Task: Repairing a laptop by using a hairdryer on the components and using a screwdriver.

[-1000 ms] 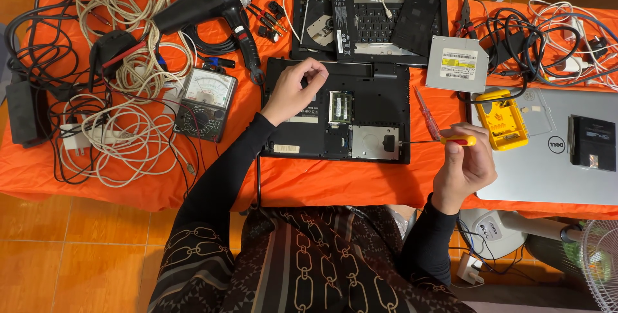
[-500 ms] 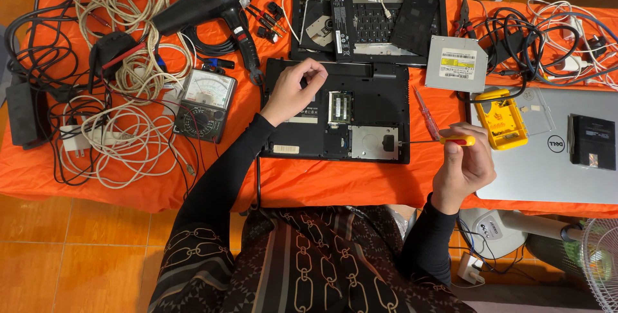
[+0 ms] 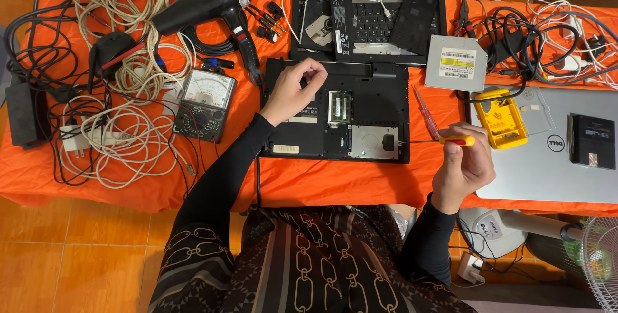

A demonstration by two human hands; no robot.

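Note:
A black laptop (image 3: 360, 97) lies upside down on the orange cloth, with open bays showing a memory module (image 3: 340, 106) and a silver hard drive (image 3: 369, 142). My left hand (image 3: 293, 89) rests on its upper left part, fingers curled. My right hand (image 3: 462, 166) grips a screwdriver with a yellow and red handle (image 3: 456, 140); its thin shaft points left, with the tip at the laptop's lower right corner near the drive bay. A second, red screwdriver (image 3: 426, 113) lies on the cloth just right of the laptop.
Behind the laptop lies another opened black laptop shell (image 3: 367, 13), beside it a silver optical drive (image 3: 456, 63). A silver laptop (image 3: 553, 152) with a yellow meter (image 3: 500, 118) is at right. At left are a black heat gun (image 3: 206, 0), an analog multimeter (image 3: 205, 104) and tangled cables (image 3: 122, 132).
My right hand has turned the yellow screwdriver from pointing up and left to lying level, its tip now at the laptop's lower right corner. My left hand has barely moved.

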